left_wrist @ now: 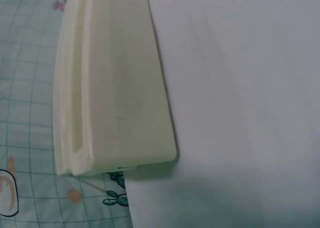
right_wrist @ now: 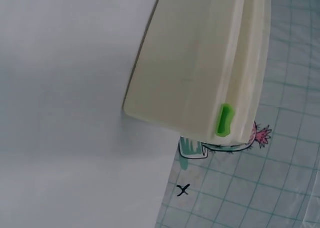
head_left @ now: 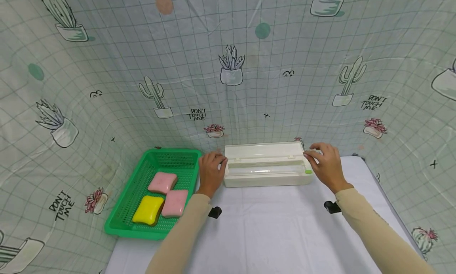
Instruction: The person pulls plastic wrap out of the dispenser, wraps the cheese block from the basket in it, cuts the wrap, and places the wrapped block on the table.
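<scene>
A long white cling film dispenser (head_left: 268, 180) sits at the back of the white table with its lid (head_left: 263, 150) raised. Through its top opening a clear, shiny film roll (head_left: 263, 169) shows. My left hand (head_left: 211, 172) pinches the lid's left end with curled fingers. At the right end, the thumb and forefinger of my right hand (head_left: 325, 166) pinch the lid's edge. A green slider (right_wrist: 225, 120) marks the dispenser's right end in the right wrist view. The left wrist view shows the dispenser's plain front (left_wrist: 130, 103); neither wrist view shows fingers.
Left of the dispenser stands a green basket (head_left: 117, 215) holding two pink sponges (head_left: 175, 203) and a yellow sponge (head_left: 147, 209). My left forearm passes over its right side. A patterned curtain (head_left: 242, 103) rises directly behind the table (head_left: 270, 234).
</scene>
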A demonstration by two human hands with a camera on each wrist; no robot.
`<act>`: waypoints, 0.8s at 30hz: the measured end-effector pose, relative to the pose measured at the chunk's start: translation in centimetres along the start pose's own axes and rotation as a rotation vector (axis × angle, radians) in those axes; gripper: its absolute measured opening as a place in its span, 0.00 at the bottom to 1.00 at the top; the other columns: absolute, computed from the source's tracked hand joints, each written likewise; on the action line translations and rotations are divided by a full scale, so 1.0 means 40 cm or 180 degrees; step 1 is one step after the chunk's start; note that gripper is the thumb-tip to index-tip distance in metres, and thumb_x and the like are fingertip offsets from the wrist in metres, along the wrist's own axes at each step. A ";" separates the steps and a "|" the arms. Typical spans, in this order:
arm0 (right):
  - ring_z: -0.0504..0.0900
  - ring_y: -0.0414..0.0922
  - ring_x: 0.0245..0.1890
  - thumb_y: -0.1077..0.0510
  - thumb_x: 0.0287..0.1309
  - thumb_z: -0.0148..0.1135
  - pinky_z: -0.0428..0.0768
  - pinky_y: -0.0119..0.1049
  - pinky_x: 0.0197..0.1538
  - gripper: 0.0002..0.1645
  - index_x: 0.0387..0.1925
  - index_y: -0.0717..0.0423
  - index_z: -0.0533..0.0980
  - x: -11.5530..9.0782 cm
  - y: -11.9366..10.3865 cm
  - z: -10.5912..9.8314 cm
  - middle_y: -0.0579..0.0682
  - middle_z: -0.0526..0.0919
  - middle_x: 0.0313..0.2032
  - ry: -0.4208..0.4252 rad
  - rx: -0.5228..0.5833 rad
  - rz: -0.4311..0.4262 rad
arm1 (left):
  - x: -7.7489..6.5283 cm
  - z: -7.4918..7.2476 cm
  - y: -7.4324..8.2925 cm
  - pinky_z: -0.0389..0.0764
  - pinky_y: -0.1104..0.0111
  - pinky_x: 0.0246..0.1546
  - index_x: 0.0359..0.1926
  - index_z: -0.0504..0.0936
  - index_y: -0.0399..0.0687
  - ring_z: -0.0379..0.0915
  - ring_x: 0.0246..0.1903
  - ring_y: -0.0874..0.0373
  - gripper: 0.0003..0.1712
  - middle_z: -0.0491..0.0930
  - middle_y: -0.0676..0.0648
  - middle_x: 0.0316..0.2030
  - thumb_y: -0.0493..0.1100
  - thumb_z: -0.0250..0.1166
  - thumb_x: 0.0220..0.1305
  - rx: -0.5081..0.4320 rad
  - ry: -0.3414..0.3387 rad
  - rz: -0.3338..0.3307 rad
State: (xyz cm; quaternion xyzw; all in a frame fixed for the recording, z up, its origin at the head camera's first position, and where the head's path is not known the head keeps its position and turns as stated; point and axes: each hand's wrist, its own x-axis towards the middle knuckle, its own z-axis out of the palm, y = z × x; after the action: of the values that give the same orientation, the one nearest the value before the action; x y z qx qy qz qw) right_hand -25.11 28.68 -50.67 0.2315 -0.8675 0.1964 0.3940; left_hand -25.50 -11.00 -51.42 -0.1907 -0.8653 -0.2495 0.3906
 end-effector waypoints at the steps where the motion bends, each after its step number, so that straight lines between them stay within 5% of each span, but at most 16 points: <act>1: 0.79 0.67 0.42 0.70 0.52 0.78 0.73 0.67 0.47 0.07 0.35 0.64 0.87 0.004 0.000 -0.002 0.63 0.82 0.41 0.0004 -0.0004 -0.0002 | 0.004 -0.002 0.001 0.74 0.49 0.49 0.37 0.90 0.43 0.79 0.45 0.46 0.05 0.86 0.44 0.42 0.41 0.74 0.68 0.0000 0.0008 0.0000; 24: 0.78 0.68 0.47 0.69 0.55 0.76 0.70 0.68 0.50 0.07 0.37 0.63 0.87 0.092 0.005 -0.039 0.64 0.82 0.44 0.0022 -0.0117 -0.0016 | 0.093 -0.042 0.004 0.71 0.48 0.52 0.39 0.90 0.44 0.75 0.47 0.46 0.05 0.85 0.45 0.45 0.42 0.72 0.70 0.0152 -0.0020 -0.0008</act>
State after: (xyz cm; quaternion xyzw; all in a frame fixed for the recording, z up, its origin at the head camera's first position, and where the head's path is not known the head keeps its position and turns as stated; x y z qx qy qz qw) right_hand -26.45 28.75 -46.90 0.2257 -0.8690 0.1803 0.4017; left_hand -26.77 -11.36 -47.55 -0.1810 -0.8725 -0.2287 0.3920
